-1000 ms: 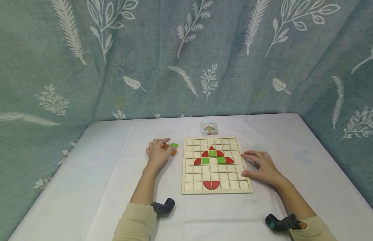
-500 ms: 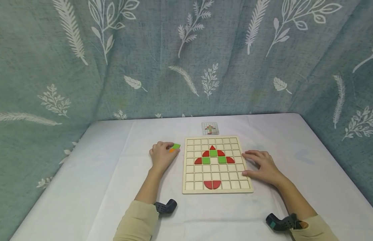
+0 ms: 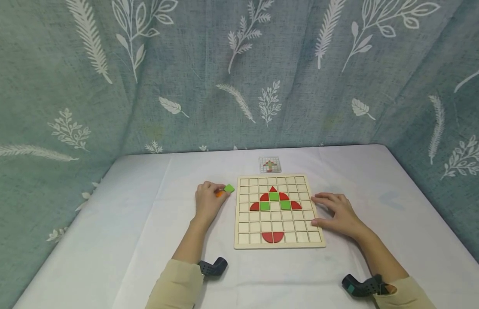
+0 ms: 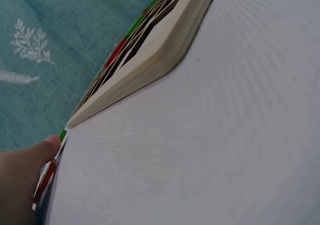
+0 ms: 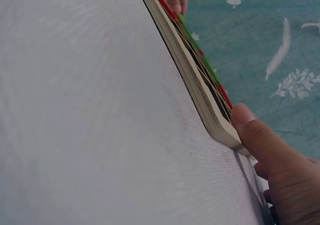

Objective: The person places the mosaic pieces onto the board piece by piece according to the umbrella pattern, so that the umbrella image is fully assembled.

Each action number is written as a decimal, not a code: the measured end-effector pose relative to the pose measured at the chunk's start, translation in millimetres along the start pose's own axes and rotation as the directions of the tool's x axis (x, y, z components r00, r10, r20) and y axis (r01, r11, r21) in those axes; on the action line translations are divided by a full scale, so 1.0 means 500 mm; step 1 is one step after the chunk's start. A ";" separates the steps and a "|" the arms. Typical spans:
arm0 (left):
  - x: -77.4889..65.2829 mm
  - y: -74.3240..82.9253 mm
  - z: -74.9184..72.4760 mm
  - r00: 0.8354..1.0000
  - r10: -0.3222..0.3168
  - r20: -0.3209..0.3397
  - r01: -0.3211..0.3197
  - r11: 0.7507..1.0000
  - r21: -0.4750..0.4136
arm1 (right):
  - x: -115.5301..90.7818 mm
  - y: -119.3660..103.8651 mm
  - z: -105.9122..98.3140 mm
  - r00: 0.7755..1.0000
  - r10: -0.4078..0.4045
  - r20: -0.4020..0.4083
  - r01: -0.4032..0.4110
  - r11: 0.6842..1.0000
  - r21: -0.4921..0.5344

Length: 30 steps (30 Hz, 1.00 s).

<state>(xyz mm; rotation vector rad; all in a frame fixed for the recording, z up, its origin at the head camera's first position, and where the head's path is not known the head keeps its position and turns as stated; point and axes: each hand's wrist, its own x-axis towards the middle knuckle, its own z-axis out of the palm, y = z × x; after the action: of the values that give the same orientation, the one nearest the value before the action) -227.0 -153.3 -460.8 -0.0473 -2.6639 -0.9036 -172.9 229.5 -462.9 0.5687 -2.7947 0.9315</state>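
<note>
At the left of the wooden grid board (image 3: 299, 225), my left hand (image 3: 208, 201) pinches a green square tile (image 3: 229, 188) between thumb and fingertips. An orange piece (image 3: 219, 194) lies under those fingers, partly hidden by them. In the left wrist view, the thumb (image 4: 42, 150) is right at the green tile's edge. My right hand (image 3: 337, 214) rests at the board's right edge, thumb and fingers spread apart. Its thumb (image 5: 244, 114) touches the rim in the right wrist view. On the board are green squares (image 3: 264, 205), a red triangle (image 3: 273, 189) and several red quarter-round tiles (image 3: 278, 237).
Behind the board lies a small pattern card (image 3: 270, 165) with a coloured figure on a grid. A white cloth (image 3: 278, 279) covers the table. Patterned blue-green fabric (image 3: 200, 64) hangs at the back and sides. Each wrist carries a black camera mount (image 3: 214, 267).
My left hand has shifted slightly right, its fingers closing on the green tile, which has turned and slid toward the board. The right hand stays at the board's edge.
</note>
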 end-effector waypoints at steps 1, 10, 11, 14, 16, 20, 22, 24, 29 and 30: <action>-0.002 0.000 0.000 1.000 0.022 0.000 -0.022 1.000 -0.008 | 0.000 0.000 0.000 1.000 -0.002 -0.003 0.002 1.000 0.001; -0.014 0.008 0.005 0.995 0.102 0.002 -0.102 0.993 -0.056 | -0.001 0.003 0.005 1.000 -0.013 -0.022 0.013 1.000 -0.008; -0.015 0.010 0.006 0.996 0.093 0.012 -0.092 0.993 -0.067 | -0.001 0.003 0.005 1.000 -0.012 -0.021 0.012 1.000 -0.007; -0.018 0.017 0.006 0.997 0.060 0.046 -0.054 0.990 -0.128 | 0.000 0.003 0.005 1.000 -0.015 -0.027 0.015 1.000 -0.006; -0.020 0.024 0.005 0.997 0.038 0.070 -0.025 0.983 -0.180 | 0.000 0.002 0.004 0.999 -0.017 -0.028 0.017 1.000 -0.005; -0.028 0.038 0.005 0.994 0.047 0.095 -0.023 0.972 -0.232 | 0.001 0.001 0.002 0.999 -0.020 -0.026 0.020 1.000 0.001; -0.033 0.045 0.006 0.993 0.069 0.099 -0.044 0.971 -0.235 | 0.001 0.001 0.001 1.000 -0.017 -0.020 0.017 1.000 0.002; -0.038 0.052 0.008 0.990 0.100 0.099 -0.075 0.970 -0.232 | 0.001 0.001 0.001 1.000 -0.013 -0.018 0.013 1.000 0.003; -0.047 0.068 0.012 0.982 0.158 0.106 -0.127 0.959 -0.252 | 0.000 0.002 0.002 1.000 -0.011 -0.018 0.011 1.000 0.001; -0.049 0.072 0.013 0.980 0.167 0.111 -0.135 0.957 -0.257 | 0.000 0.002 0.002 1.000 -0.011 -0.019 0.011 1.000 0.002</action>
<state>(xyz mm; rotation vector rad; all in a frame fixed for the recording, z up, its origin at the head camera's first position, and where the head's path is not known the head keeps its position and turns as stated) -200.7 -119.0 -452.2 -0.3769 -2.6036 -1.2138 -173.3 229.7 -464.1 0.5714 -2.7717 0.9323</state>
